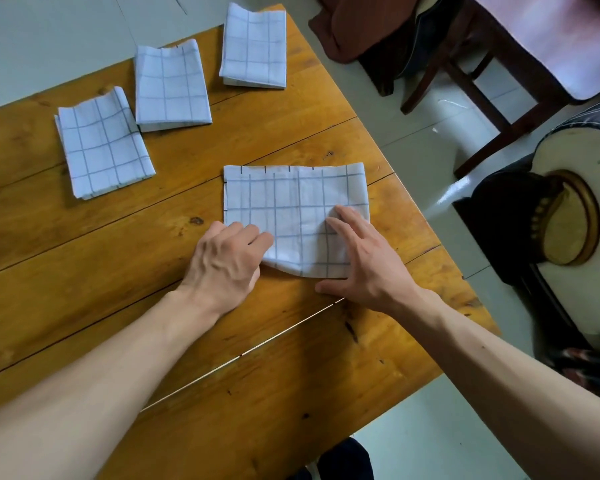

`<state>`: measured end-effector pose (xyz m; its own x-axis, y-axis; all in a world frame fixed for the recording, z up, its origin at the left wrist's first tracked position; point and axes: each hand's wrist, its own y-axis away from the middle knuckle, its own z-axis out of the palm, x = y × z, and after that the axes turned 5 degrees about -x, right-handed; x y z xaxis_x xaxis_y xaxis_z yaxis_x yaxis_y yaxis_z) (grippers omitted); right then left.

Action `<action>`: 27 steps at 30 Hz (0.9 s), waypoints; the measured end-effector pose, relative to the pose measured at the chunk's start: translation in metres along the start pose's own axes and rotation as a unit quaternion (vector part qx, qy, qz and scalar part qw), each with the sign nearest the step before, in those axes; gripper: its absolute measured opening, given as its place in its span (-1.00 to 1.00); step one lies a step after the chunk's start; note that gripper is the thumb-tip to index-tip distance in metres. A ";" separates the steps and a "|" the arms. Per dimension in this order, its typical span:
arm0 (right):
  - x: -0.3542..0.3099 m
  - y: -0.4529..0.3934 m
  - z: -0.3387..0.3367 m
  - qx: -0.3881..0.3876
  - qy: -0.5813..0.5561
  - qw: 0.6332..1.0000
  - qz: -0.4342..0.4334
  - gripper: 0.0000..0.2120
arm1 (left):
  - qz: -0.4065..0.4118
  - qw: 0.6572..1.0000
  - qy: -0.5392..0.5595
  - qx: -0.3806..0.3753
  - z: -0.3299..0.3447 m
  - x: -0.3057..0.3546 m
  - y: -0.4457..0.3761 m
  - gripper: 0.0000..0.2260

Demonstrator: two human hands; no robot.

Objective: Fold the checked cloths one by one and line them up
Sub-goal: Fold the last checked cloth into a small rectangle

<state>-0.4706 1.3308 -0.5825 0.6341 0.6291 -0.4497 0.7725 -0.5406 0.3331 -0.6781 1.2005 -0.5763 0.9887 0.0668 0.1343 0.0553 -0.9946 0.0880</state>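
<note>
We see the left hand (224,261) at the near left corner of a checked cloth (295,209), its fingers curled over the edge and gripping the fabric — the corner there is lifted a little off the table (84,306). The right hand (357,258) lies flat on the near right part of the same cloth, fingers spread and pressing down, the thumb resting on the wood just beside the cloth's near edge. This cloth sits folded into a wide rectangle near the right side of the table.

Farther back we find three more cloths, each folded narrower, set in a slanting row — the left folded cloth (103,147), the middle folded cloth (170,86) just beside it, and the far folded cloth (255,46) at the table's back edge. They lie apart from the one under the hands.

Off the table to the right stand a dark wooden chair (492,74) and a guitar (575,216) on the pale floor (413,126).
</note>
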 end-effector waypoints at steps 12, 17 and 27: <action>-0.043 0.036 0.026 0.162 0.041 0.983 -0.078 -0.59 | -0.071 0.969 0.227 0.064 -0.034 0.060 0.015 -0.74; -0.032 0.034 0.022 0.203 -0.026 0.976 -0.075 -0.80 | -0.062 0.933 0.353 0.001 -0.038 0.067 0.022 -0.60; -0.004 0.050 0.016 0.191 -0.111 0.965 -0.141 -0.72 | -0.009 0.989 0.130 0.063 -0.007 0.015 0.044 -0.68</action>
<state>-0.4350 1.2923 -0.5767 0.3453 0.6684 -0.6588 0.8177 -0.5587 -0.1383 -0.6620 1.1585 -0.5639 0.9189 0.0864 0.3850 0.1058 -0.9939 -0.0296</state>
